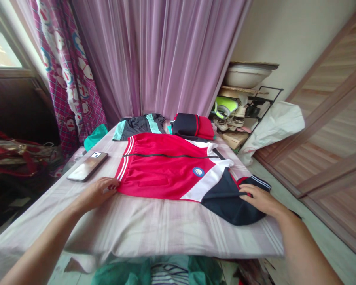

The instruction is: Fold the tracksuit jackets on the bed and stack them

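Observation:
A red track jacket (163,168) with white and navy panels and a round badge lies flat on the cloth-covered table (142,225), zipped, its hem to the left. My left hand (99,190) pinches the jacket's lower left corner by the white stripes. My right hand (256,196) grips the navy sleeve (225,200) near its cuff at the jacket's right end. Both hands' fingers are closed on the fabric.
A smartphone (88,166) lies face down left of the jacket. Folded clothes sit at the back: a grey and teal garment (138,125) and a navy and red pile (192,126). A shoe rack (243,114), a white bag (274,124) and purple curtains stand behind.

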Available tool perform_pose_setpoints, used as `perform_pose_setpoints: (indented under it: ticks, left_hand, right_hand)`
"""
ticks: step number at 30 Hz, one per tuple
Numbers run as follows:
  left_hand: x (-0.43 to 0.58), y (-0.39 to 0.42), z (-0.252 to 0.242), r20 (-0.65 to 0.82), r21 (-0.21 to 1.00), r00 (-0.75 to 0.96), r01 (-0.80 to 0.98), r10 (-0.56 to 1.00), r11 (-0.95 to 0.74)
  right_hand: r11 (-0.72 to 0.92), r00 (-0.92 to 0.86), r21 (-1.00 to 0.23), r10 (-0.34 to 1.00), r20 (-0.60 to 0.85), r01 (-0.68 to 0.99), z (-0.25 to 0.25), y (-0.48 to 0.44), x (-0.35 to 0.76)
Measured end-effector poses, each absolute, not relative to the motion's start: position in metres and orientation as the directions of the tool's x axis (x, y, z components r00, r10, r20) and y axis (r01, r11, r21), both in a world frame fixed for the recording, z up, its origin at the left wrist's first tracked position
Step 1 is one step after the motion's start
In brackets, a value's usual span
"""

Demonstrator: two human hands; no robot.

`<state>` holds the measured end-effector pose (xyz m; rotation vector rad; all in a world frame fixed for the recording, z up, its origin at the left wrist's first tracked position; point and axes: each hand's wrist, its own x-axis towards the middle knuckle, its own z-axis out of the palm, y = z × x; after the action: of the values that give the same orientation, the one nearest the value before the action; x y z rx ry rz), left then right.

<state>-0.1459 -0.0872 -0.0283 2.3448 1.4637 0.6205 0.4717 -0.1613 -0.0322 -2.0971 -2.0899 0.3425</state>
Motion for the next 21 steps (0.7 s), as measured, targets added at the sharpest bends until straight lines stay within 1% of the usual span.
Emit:
perform_pose_setpoints:
  ticks: [2, 6, 8, 11, 13, 15, 18, 19, 21]
  left_hand:
    - [-0.145, -0.086, -0.030, 0.208, 0.433, 0.408, 0.776, 0.889, -0.458]
    - [-0.149, -0.083, -0.035, 0.226, 0.367, 0.455, 0.779, 0.861, -0.508]
    - [-0.152, -0.079, -0.036, 0.239, 0.358, 0.455, 0.780, 0.858, -0.514]
    - [-0.153, -0.063, -0.030, 0.240, 0.358, 0.436, 0.791, 0.868, -0.496]
    - [-0.151, -0.042, -0.018, 0.214, 0.352, 0.414, 0.812, 0.885, -0.465]
    - [-0.144, -0.014, -0.004, 0.184, 0.315, 0.366, 0.857, 0.912, -0.407]
    - [-0.126, 0.029, 0.011, 0.128, 0.247, 0.228, 0.935, 0.965, -0.254]
    - [-0.119, 0.039, 0.012, 0.107, 0.250, 0.185, 0.946, 0.977, -0.207]
    - [-0.109, 0.051, 0.008, 0.067, 0.300, 0.115, 0.945, 0.991, -0.130]
  right_hand:
    - [-0.007, -0.016, -0.271, 0.996, -0.083, 0.962, -0.019, -0.155, 0.466]
    - [0.000, -0.063, -0.250, 0.967, -0.246, 0.968, 0.010, -0.139, 0.456]
    - [0.008, -0.091, -0.247, 0.941, -0.325, 0.969, 0.021, -0.127, 0.454]
    - [0.047, -0.171, -0.279, 0.882, -0.440, 0.959, 0.038, -0.095, 0.457]
    - [0.073, -0.209, -0.291, 0.858, -0.470, 0.954, 0.048, -0.062, 0.460]
    - [0.073, -0.176, -0.251, 0.891, -0.419, 0.965, 0.056, -0.024, 0.460]
    - [-0.011, -0.016, -0.138, 0.980, -0.198, 0.990, 0.053, 0.024, 0.450]
    - [-0.027, 0.011, -0.115, 0.991, -0.137, 0.993, 0.049, 0.033, 0.445]
    - [0.004, -0.011, -0.106, 0.998, -0.064, 0.994, 0.035, 0.038, 0.436]
